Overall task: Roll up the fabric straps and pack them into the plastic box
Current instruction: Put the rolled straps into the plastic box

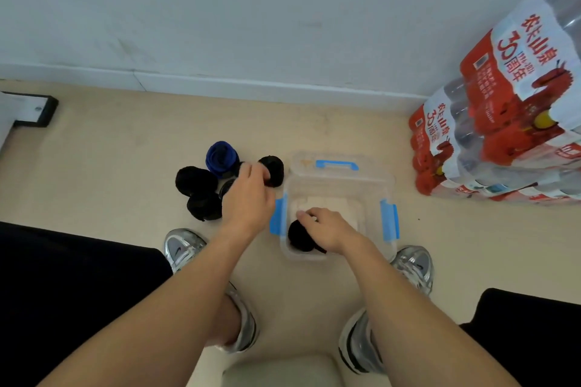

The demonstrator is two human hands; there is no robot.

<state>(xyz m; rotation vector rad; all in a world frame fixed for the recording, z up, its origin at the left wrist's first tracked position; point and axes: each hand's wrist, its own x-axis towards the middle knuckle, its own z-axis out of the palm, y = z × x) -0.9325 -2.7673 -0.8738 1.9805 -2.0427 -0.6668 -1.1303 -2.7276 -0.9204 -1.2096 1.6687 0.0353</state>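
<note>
A clear plastic box with blue latches stands open on the floor between my feet. My right hand reaches into it, its fingers curled on a black rolled strap at the box's near left corner. Left of the box lies a cluster of rolled straps: a blue one and black ones. My left hand reaches over the cluster, fingers curled at another black roll just left of the box.
The box's clear lid with a blue handle lies behind it. A stack of shrink-wrapped water bottle packs stands at the right by the wall. A white furniture foot is at the left. My shoes flank the box.
</note>
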